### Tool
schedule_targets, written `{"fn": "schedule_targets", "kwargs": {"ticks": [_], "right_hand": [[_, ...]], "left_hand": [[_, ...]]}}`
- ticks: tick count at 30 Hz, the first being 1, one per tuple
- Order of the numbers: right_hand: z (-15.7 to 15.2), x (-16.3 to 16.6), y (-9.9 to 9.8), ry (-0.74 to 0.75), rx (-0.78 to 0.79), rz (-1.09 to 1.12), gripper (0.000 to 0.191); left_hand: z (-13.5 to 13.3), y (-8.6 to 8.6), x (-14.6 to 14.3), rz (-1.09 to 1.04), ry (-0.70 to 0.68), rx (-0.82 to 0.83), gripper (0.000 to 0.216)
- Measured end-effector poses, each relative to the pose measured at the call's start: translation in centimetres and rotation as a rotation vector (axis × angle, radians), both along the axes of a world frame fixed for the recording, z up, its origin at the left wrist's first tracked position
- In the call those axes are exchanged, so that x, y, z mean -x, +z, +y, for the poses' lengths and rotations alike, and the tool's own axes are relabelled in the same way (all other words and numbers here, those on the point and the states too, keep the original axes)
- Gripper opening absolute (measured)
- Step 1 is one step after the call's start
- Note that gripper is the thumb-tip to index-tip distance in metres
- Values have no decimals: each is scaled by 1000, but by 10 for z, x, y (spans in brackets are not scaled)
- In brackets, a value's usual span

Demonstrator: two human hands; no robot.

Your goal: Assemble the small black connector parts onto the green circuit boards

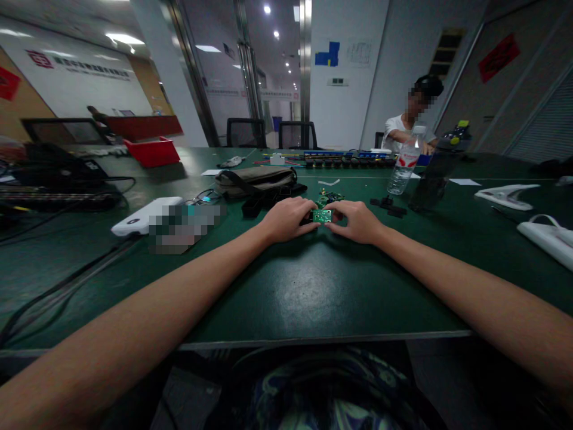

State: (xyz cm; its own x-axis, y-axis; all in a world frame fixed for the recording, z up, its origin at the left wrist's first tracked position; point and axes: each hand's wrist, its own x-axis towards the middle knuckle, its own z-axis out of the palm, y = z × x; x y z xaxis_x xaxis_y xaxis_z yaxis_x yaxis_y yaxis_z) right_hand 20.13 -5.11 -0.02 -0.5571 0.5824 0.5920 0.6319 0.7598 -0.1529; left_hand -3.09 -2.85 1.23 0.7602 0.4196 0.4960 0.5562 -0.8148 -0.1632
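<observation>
A small green circuit board [322,216] is held just above the table between my two hands. My left hand [290,219] pinches its left edge with thumb and fingers. On the opposite edge, the thumb and fingertips of my right hand [356,222] close on the same board. Directly behind it lies a small pile of green circuit boards [330,196], partly hidden by my fingers. Several small black parts [388,206] lie on the table to the right of my right hand.
The green table [308,292] carries a grey-brown bag [255,181], a white device [145,216] with cables, and a red bin [152,151]. A clear water bottle [406,160] and a dark bottle [439,167] stand at right. Across the table sits a person [398,128].
</observation>
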Motion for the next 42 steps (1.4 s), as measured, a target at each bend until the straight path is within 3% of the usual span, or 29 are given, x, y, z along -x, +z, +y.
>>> {"fn": "schedule_targets", "kwargs": {"ticks": [42], "right_hand": [[0,0,0,-5,2,0,29]], "left_hand": [[-1,-1,0,-8,-5,1,32]]}}
